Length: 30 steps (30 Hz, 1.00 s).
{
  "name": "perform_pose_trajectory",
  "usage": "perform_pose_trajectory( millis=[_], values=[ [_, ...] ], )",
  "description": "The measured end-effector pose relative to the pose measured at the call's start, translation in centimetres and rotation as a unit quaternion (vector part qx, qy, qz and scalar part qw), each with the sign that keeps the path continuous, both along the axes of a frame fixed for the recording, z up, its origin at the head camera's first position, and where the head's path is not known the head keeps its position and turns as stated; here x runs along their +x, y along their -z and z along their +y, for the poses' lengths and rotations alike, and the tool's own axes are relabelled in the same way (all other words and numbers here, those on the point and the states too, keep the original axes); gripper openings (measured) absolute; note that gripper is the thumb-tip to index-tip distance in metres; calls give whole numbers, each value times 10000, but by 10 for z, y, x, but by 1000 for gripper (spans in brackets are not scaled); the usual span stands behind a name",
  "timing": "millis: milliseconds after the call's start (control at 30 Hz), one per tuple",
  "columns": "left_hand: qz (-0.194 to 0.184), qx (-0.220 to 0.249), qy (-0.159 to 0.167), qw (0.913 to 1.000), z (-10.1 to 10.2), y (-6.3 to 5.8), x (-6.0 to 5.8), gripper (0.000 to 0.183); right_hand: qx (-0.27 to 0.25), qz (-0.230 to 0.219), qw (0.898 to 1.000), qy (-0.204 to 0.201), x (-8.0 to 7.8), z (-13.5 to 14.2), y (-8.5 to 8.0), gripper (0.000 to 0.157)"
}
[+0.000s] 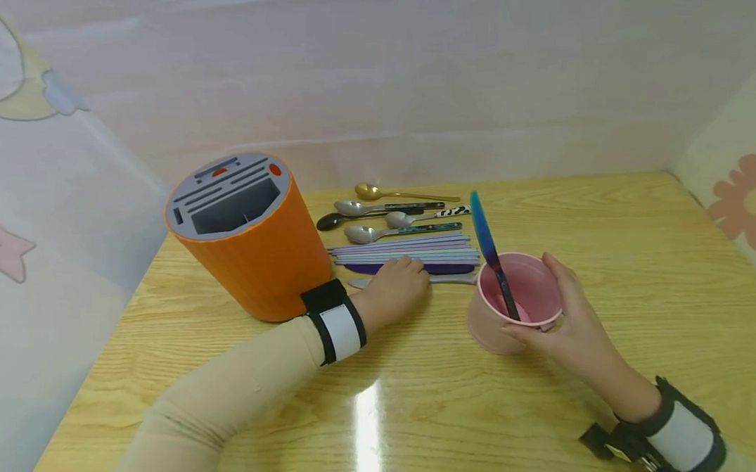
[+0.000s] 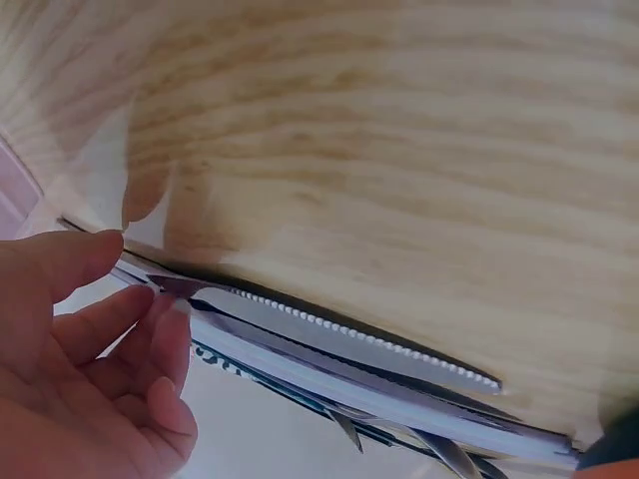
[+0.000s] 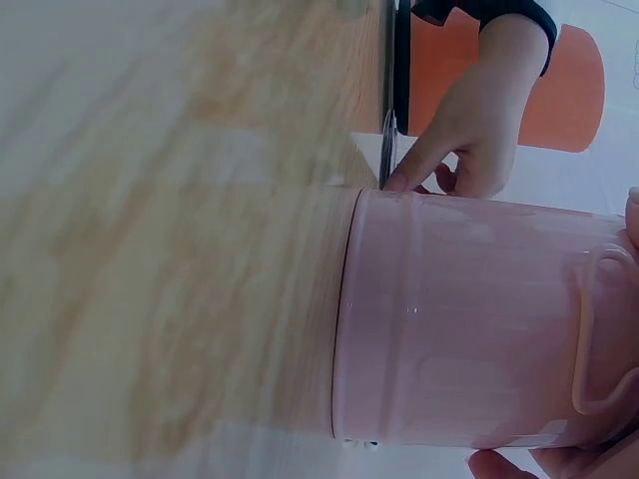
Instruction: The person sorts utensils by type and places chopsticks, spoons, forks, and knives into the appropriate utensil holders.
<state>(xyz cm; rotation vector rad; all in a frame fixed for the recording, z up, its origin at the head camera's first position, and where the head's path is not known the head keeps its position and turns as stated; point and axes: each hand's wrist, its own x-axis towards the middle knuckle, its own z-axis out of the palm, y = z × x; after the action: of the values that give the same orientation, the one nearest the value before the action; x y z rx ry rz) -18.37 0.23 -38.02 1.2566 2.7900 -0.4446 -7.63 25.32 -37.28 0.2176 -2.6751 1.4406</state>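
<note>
My left hand [image 1: 400, 288] has its thumb and fingers about the handle of a silver table knife [image 1: 453, 278], low over the table. In the left wrist view the serrated blade of this table knife [image 2: 369, 344] points away from the fingers. Just behind it lie a purple knife [image 1: 367, 268] and a row of pastel chopsticks [image 1: 409, 250]. My right hand [image 1: 567, 322] grips the rim of a small pink bucket [image 1: 497, 333] that stands upright on the table. A blue-and-purple knife [image 1: 484, 230] leans inside the bucket, blade up.
Left of my left hand stands an orange cutlery holder [image 1: 269, 259] with a grey slotted top. Several spoons lie behind the chopsticks, among them a gold spoon [image 1: 369, 191] and a black spoon [image 1: 331, 221]. A pale wall backs the wooden table [image 1: 458, 422].
</note>
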Motion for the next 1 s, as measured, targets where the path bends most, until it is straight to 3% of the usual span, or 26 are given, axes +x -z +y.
perform_pose_trajectory(
  millis=[300, 567, 767, 1000],
  values=[
    [-556, 206, -340, 9977, 7, -7, -8, 21, -50, -7, 10000, 13, 0, 0, 0, 117],
    [-662, 28, -338, 9972, 13, -16, -8, 19, -79, -8, 10000, 36, 0, 0, -1, 116],
    [-811, -279, -440, 9953, 15, -15, -10, 23, -118, -48, 9999, 31, 1, -2, -1, 116],
    [-1003, -189, -523, 9934, 14, -13, -11, 22, -145, -11, 9999, 25, 2, -2, -1, 116]
  ],
)
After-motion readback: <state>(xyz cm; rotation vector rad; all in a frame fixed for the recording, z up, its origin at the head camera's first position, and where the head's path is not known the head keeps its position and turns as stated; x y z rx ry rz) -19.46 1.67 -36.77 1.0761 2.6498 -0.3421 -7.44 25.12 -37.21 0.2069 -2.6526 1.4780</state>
